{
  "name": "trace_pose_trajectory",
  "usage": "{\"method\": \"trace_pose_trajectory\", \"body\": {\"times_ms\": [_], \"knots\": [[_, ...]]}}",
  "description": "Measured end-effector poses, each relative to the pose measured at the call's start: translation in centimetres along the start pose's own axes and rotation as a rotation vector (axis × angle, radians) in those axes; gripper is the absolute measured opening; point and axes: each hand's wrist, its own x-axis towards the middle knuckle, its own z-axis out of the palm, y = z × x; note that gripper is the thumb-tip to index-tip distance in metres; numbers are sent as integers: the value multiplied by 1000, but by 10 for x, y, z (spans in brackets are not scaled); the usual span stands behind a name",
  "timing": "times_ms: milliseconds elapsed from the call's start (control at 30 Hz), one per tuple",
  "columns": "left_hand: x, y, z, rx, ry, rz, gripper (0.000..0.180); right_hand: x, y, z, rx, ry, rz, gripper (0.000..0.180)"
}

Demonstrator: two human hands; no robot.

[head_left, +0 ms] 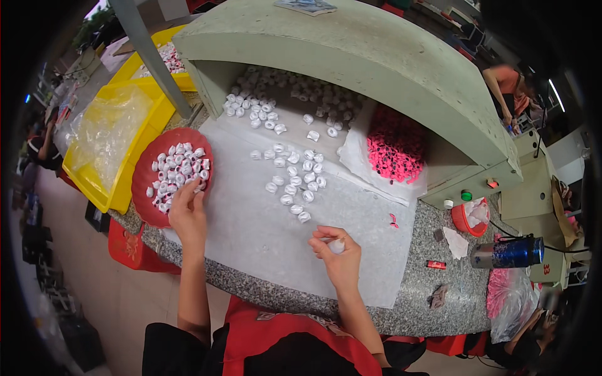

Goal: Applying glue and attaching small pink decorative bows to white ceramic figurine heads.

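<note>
My left hand [188, 213] reaches over the near right side of a red scalloped bowl [143, 203], its fingers bent in a pinch among small white pieces [179, 166]. Some of these pieces show dark pink marks. What the left fingertips hold, if anything, blends in with the heap. Above the white sheet [257, 232], my right hand [340, 260] is closed round a small white piece [337, 245], which shows between thumb and fingers. Several loose white round pieces [293, 180] lie scattered on the sheet ahead of both hands.
A pale arched housing [351, 44] shelters more white pieces and a heap of pink pieces [395, 147]. Yellow trays [116, 182] stand left. At right are a red basket [471, 219], a blue bottle [508, 252] lying sideways and a red tube [436, 265]. Other people work farther off.
</note>
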Motion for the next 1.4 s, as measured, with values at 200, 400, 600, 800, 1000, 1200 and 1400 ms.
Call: {"method": "trace_pose_trajectory", "body": {"times_ms": [200,400,600,800,1000,1200,1400], "knots": [[-11,11,58,311,-200,292,29,0,-12,-7,-70,-26,-67,29],[-20,24,79,299,-302,182,31,-20,-8,-34,-212,83,-152,39],[-40,81,55,-1257,-674,-737,33,-20,-42,-34,97,55,-245,41],[-54,124,57,-1108,-994,-704,36,-43,-73,-45,115,304,-217,29],[-74,128,71,-1191,-946,-531,28,-66,-85,-52,-178,345,-476,27],[-82,135,67,-863,-687,-90,29,-57,-89,-52,-356,221,-729,24],[-81,138,65,-899,-646,-174,29,-56,-85,-50,-331,208,-701,24]]}}
